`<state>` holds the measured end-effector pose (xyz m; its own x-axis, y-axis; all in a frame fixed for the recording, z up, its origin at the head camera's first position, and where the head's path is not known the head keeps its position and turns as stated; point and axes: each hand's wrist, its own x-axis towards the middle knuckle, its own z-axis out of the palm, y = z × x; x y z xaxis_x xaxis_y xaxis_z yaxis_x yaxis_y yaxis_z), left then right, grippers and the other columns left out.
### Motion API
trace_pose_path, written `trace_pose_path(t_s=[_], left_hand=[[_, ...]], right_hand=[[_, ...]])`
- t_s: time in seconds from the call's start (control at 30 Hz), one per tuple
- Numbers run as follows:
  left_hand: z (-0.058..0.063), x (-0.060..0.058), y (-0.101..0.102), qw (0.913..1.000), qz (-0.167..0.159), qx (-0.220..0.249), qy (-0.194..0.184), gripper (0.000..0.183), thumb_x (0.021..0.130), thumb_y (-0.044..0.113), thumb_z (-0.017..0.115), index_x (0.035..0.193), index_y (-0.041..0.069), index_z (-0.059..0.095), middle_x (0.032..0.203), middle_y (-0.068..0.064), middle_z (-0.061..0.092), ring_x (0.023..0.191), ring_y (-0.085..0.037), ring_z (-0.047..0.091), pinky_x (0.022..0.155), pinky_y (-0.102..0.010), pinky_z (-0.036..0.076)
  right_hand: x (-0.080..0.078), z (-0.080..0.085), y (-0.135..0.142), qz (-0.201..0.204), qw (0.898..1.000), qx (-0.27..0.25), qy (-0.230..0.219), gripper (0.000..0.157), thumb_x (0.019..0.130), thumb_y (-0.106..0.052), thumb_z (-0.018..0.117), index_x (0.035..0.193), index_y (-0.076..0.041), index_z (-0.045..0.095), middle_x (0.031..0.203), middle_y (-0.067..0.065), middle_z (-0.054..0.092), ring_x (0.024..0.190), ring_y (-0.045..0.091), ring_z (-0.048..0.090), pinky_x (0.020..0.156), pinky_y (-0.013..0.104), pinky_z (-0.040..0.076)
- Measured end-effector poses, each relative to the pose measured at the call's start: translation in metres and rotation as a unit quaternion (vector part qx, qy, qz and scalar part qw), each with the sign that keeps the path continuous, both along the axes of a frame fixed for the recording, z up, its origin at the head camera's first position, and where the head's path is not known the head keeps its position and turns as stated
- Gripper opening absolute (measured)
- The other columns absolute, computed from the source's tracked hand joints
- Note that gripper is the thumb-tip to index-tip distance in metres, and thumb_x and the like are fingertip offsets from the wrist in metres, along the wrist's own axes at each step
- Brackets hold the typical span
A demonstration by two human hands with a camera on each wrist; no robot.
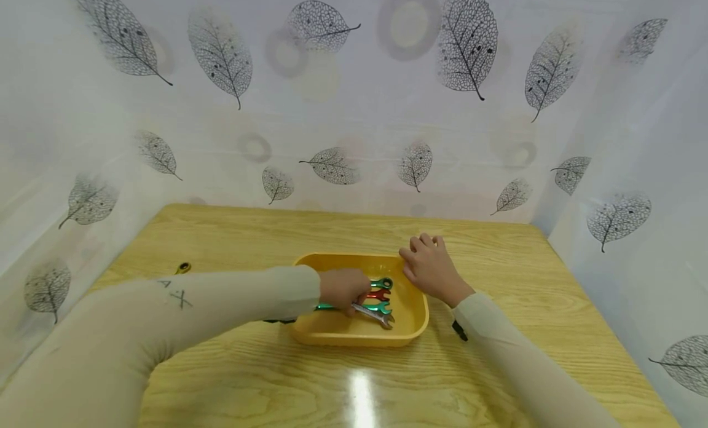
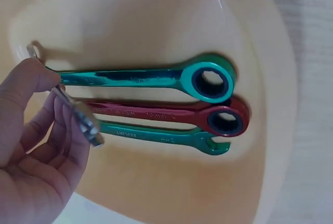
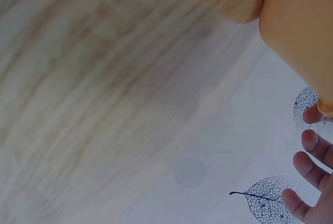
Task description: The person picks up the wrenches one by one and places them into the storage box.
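Observation:
Over the orange plastic tray (image 1: pixel 354 340), my left hand (image 1: pixel 344 288) pinches a silver wrench (image 2: pixel 78 110) between thumb and fingers. The wrench slants across the others, its head toward the tray's near right. Beneath it lie a green ratchet wrench (image 2: pixel 208 81), a red ratchet wrench (image 2: pixel 225 120) and a smaller green open-end wrench (image 2: pixel 210 143), side by side on the tray floor. My left hand covers their other ends. At the far right corner, my right hand (image 1: pixel 434 271) grips the tray rim (image 3: pixel 323 105) with thumb and forefinger; its other fingers stay spread outside.
A yellow wrench (image 1: pixel 183 268) lies on the wooden table (image 1: pixel 475 379) to the left, partly hidden behind my left sleeve (image 1: pixel 221 302). White leaf-patterned curtain (image 1: pixel 354 108) closes off the back and both sides.

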<state>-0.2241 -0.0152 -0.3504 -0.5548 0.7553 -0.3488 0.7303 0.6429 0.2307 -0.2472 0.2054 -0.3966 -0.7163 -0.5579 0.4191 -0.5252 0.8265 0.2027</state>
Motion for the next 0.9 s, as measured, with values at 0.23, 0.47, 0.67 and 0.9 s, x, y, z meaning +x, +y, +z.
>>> trace_pose_path(t_s=[0.23, 0.47, 0.67, 0.9], left_hand=[[-0.012, -0.006, 0.005, 0.9971, -0.033, -0.064, 0.025, 0.022, 0.072, 0.009, 0.078, 0.078, 0.01, 0.056, 0.072, 0.006, 0.047, 0.067, -0.008, 0.042, 0.063, -0.02, 0.038], [-0.02, -0.008, 0.011, 0.9937, -0.038, -0.104, 0.018, 0.025, 0.073, 0.014, 0.079, 0.077, 0.013, 0.054, 0.072, 0.005, 0.048, 0.068, -0.009, 0.043, 0.064, -0.021, 0.039], [-0.036, -0.011, 0.013, 0.9902, -0.055, -0.119, 0.048, 0.027, 0.074, 0.018, 0.078, 0.077, 0.015, 0.051, 0.072, 0.006, 0.047, 0.066, -0.009, 0.042, 0.06, -0.022, 0.038], [-0.045, -0.013, 0.016, 0.9891, -0.069, -0.123, 0.043, 0.028, 0.075, 0.019, 0.077, 0.077, 0.016, 0.05, 0.071, 0.007, 0.047, 0.065, -0.009, 0.041, 0.059, -0.022, 0.037]], right_hand=[[0.0, -0.001, 0.0, 0.001, 1.0, 0.001, -0.002, 0.008, 0.086, -0.017, 0.055, 0.089, -0.015, 0.062, 0.081, 0.006, 0.05, 0.081, 0.026, 0.044, 0.078, 0.047, 0.038], [0.0, 0.0, 0.0, -0.005, 1.0, 0.005, -0.009, 0.008, 0.086, -0.017, 0.056, 0.09, -0.015, 0.062, 0.082, 0.007, 0.051, 0.082, 0.026, 0.044, 0.079, 0.047, 0.038], [0.001, 0.002, 0.0, -0.004, 1.0, 0.002, -0.012, 0.008, 0.086, -0.017, 0.056, 0.09, -0.014, 0.062, 0.081, 0.007, 0.051, 0.081, 0.026, 0.044, 0.079, 0.047, 0.038], [0.0, 0.001, 0.0, -0.002, 1.0, 0.002, -0.009, 0.009, 0.086, -0.017, 0.055, 0.09, -0.014, 0.063, 0.081, 0.007, 0.052, 0.081, 0.026, 0.045, 0.079, 0.047, 0.039]])
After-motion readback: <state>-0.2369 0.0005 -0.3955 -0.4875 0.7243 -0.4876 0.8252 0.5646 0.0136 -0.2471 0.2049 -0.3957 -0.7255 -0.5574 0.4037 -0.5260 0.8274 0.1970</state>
